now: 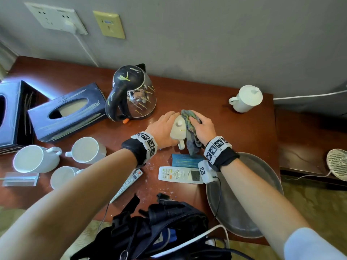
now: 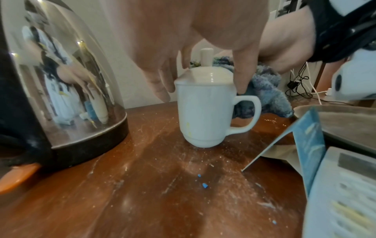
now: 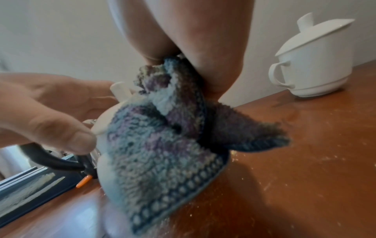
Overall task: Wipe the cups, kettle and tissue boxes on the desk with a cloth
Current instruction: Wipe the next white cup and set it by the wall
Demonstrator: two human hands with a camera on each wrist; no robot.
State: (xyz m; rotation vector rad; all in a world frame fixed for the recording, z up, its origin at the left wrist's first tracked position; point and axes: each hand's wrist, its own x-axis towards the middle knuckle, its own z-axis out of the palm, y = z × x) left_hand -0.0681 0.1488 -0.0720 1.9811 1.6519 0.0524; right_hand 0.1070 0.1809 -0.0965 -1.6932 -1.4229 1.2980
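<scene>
A: Item: lidded white ceramic cup (image 1: 178,128), upright on our scratched wooden surface (image 1: 234,132), beside the kettle (image 1: 131,94).
B: Left hand (image 1: 162,128) grips its lid; right hand (image 1: 201,126) clutches nubby cloth (image 1: 190,132) against it.

Grey wall (image 1: 206,34), 2 socket plates (image 1: 56,17); brown desk (image 1: 244,128); floor perhaps carpeted.

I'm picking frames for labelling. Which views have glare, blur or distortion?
Head view: wide-angle bending at the edges, window glare on the far tissue box. Left wrist view: lidded cup fairly sharp, kettle mirrors the room. Right wrist view: cloth soft and blurred close up.
</scene>
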